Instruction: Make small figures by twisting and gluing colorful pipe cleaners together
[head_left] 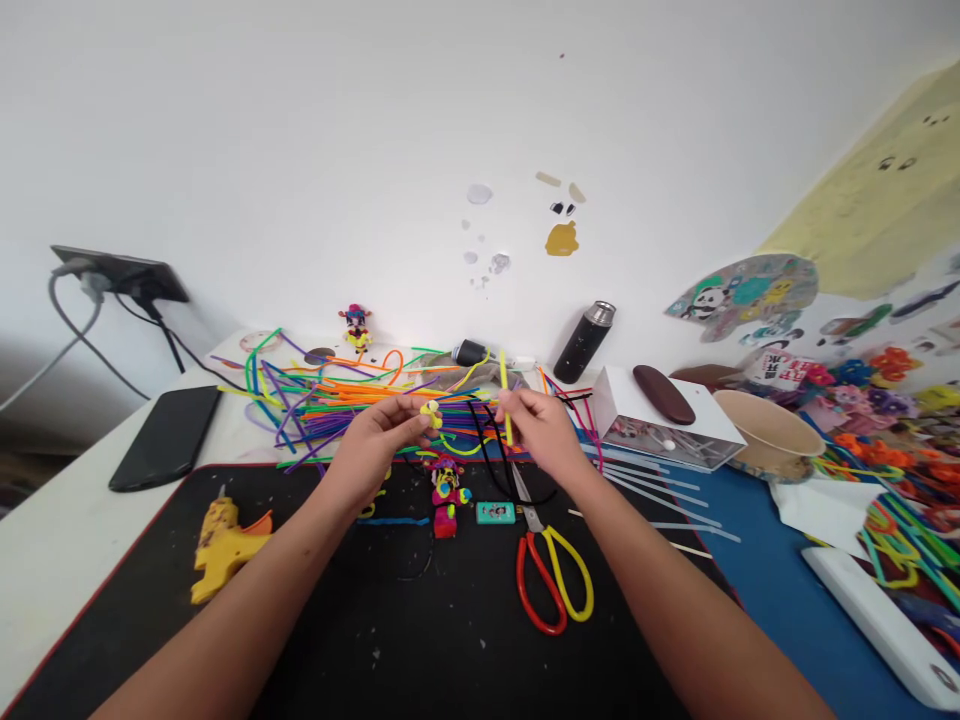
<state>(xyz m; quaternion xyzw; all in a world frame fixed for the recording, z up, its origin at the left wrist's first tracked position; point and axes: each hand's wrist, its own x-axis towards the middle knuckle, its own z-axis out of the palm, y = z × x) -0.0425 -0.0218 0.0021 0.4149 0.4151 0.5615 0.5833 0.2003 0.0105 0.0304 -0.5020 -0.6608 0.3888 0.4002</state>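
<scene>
My left hand [384, 436] pinches a small yellow coiled piece [431, 412] between thumb and fingertips. In my right hand [541, 424] a yellow pipe cleaner [505, 375] stands nearly upright, gripped by the fingertips. The two hands are apart, above the edge of a pile of coloured pipe cleaners [352, 395]. Below them, a small pink and black pipe-cleaner figure [445, 490] lies on the black mat [450, 640]. To its right are a teal box [496, 513] and scissors [553, 575] with one red and one yellow handle.
A yellow glue gun [225, 545] and a black phone [166, 437] lie at left. Another finished figure [355, 328] stands by the wall. A black bottle [585, 343], a white box [667, 415] and a bowl [769, 430] are at right. Clear glue sticks [675, 495] lie near my right forearm.
</scene>
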